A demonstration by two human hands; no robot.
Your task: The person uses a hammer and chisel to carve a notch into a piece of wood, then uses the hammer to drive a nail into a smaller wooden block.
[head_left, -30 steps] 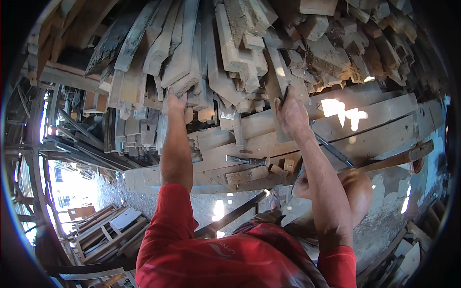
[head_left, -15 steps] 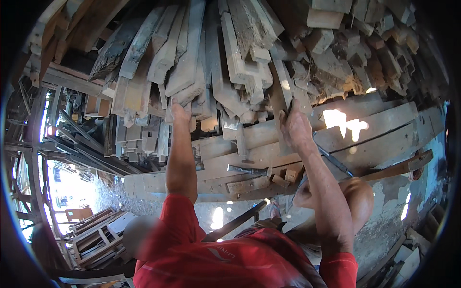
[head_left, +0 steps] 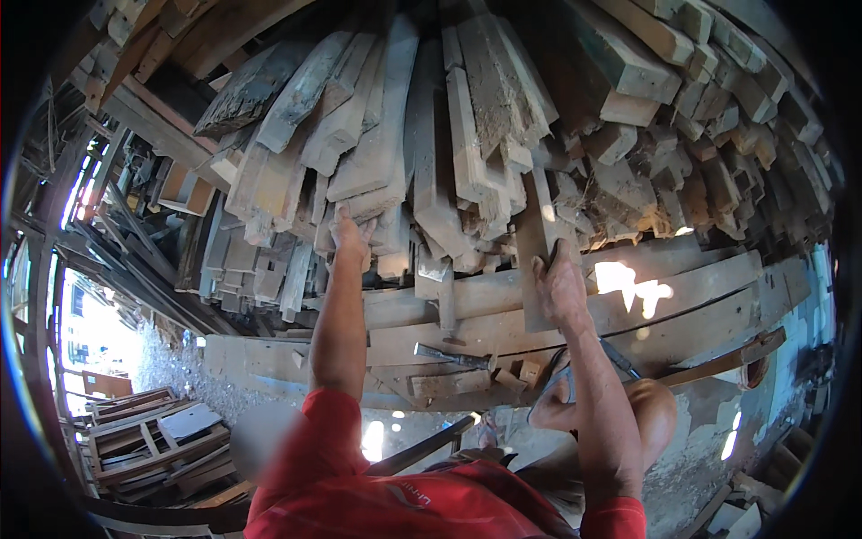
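My left hand reaches up to the end of a thick wooden plank in the stack. Its fingers look apart and touch the wood around that end; it is unclear whether they bear on it. My right hand is closed around the edge of a flat board, which sticks out of the stack and points down toward me. The thumb lies on the board's face, while the other fingers are partly hidden behind its edge. Below, on the planks, lies a chisel-like tool with a metal end.
Piled timber with uneven, jutting ends fills the far side. Long wide planks lie below it, with small wood blocks near the chisel-like tool. A dark bar-shaped tool is beside my right forearm. Wooden frames lie at lower left.
The view has shifted, so the stack sits lower in the picture. My right hand and its board have come slightly nearer to me. My left hand's fingers look more spread at the plank end.
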